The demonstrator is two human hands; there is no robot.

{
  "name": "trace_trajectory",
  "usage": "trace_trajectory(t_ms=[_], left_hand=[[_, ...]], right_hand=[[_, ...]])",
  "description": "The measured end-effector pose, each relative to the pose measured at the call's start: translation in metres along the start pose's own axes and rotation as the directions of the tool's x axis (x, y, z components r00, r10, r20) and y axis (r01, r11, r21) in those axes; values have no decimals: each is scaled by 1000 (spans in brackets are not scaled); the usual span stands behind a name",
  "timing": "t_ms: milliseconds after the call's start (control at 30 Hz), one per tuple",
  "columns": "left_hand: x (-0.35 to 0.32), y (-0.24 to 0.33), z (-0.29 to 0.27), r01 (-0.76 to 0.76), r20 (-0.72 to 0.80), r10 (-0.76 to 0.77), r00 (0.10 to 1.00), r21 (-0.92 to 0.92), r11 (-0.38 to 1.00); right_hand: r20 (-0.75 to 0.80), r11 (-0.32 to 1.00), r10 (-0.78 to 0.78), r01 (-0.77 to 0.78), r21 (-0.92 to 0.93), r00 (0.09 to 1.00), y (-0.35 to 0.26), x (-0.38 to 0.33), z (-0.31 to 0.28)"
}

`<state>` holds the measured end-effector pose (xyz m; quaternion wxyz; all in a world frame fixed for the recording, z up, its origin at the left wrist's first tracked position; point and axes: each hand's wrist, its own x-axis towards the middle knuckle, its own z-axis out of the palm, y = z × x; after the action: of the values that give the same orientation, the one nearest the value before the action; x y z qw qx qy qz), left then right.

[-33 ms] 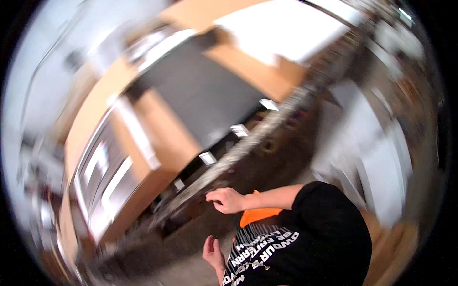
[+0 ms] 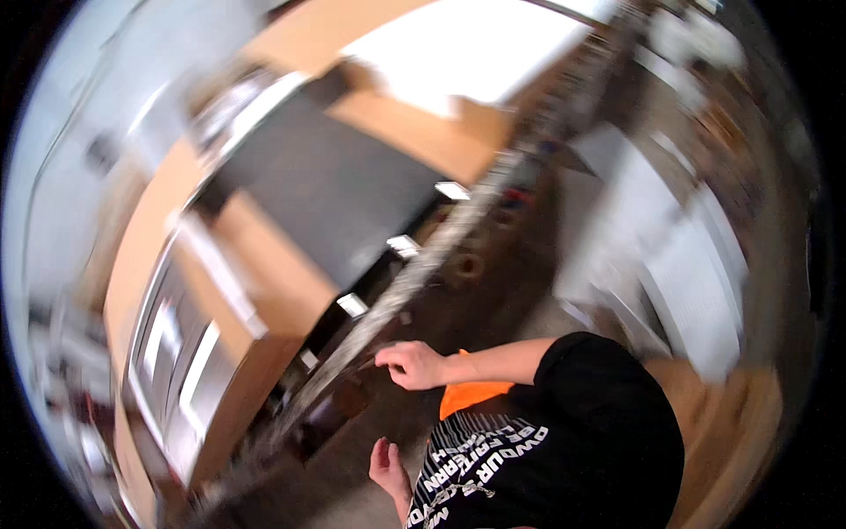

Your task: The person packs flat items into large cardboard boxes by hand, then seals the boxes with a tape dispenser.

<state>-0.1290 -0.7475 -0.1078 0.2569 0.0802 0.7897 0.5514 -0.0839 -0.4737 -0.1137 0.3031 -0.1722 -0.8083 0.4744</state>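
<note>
My right hand point(image 2: 412, 365) is held out in front of my body, its fingers loosely bent and the thumb apart, with no object visible in it. Lower down, my left hand point(image 2: 390, 474) hangs near my waist, empty, its fingers slightly curled and the thumb apart. Neither hand visibly touches anything. Closest to the hands is the long light edge rail point(image 2: 388, 309) of a machine or bench. On it lie a dark grey flat panel point(image 2: 330, 181), wood-coloured boards point(image 2: 273, 256) and a white sheet point(image 2: 467, 53). Motion blurs much of the picture.
White panels point(image 2: 692, 282) stand or lean at the right. A brown board-like surface point(image 2: 718, 441) is behind me at the lower right. Several small white blocks point(image 2: 404, 246) sit along the rail. A wood-coloured unit with glossy panels point(image 2: 176, 361) is at the left.
The bench and panels have shifted left in the picture as my view swings. My hands keep nearly the same pose.
</note>
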Motion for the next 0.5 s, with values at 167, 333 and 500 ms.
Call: trace_trajectory(t_ms=[167, 333, 500], left_hand=[[57, 33, 57, -108, 440, 52, 896, 104, 989], [54, 38, 134, -114, 625, -30, 780, 189, 975], [28, 56, 200, -198, 587, -162, 793, 501, 842]], right_hand=[[-626, 866, 443, -487, 114, 642, 153, -107, -83], [-731, 560, 677, -705, 435, 88, 302, -302, -163], [-805, 87, 522, -922, 378, -281, 312, -435, -264]])
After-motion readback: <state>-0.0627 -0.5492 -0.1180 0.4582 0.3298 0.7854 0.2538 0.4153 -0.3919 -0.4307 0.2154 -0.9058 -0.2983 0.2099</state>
